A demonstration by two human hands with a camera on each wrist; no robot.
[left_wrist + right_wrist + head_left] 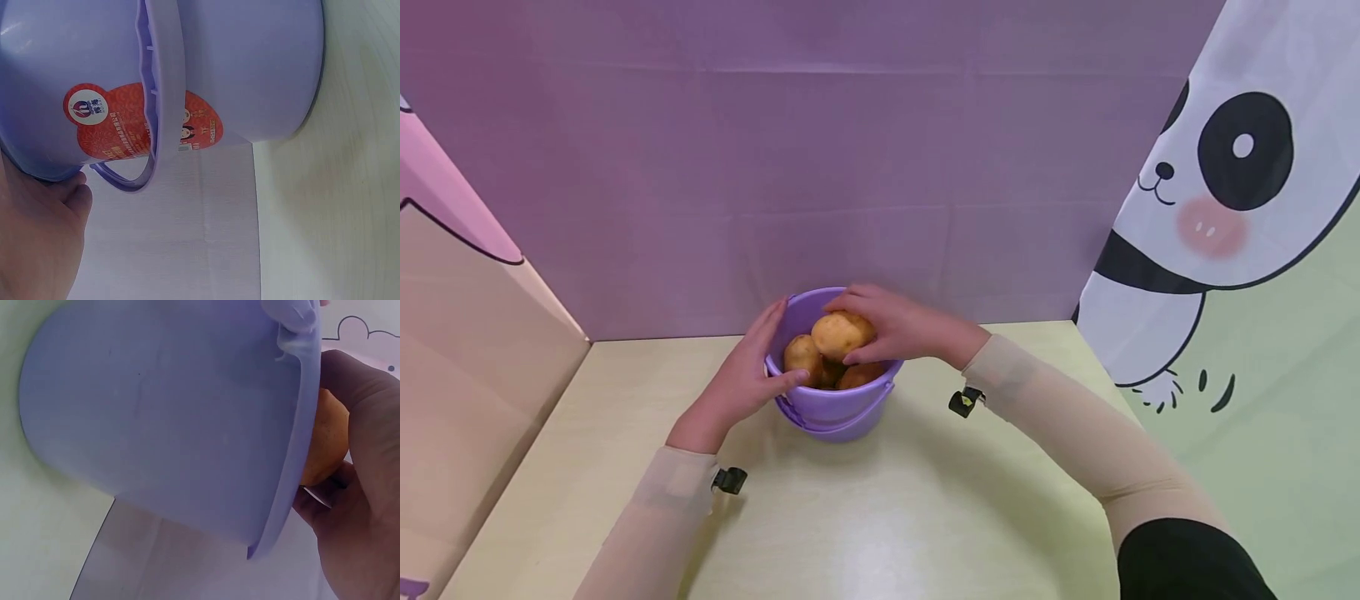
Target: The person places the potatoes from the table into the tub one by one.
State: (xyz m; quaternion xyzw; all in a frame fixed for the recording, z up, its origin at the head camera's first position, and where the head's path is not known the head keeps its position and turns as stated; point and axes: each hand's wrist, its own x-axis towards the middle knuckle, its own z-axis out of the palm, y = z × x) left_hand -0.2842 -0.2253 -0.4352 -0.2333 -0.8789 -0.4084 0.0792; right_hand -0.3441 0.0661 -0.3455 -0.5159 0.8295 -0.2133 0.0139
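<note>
A purple plastic bucket (838,408) stands upright at the back of the table with several potatoes in it. My right hand (906,325) grips a potato (841,335) at the bucket's mouth, thumb on the near side and fingers on the far side. In the right wrist view that potato (328,434) shows between thumb and fingers, just past the rim. Another potato (802,358) lies inside on the left, and a browner one (861,375) at the front right. My left hand (748,371) holds the bucket's left rim, its thumb over the front edge.
The pale wooden table (850,517) extends toward me. A purple cloth backdrop (842,167) rises right behind the bucket. The bucket's handle (165,94) hangs down across its front, beside a red label (112,125). A panda-printed panel (1225,183) borders the right side.
</note>
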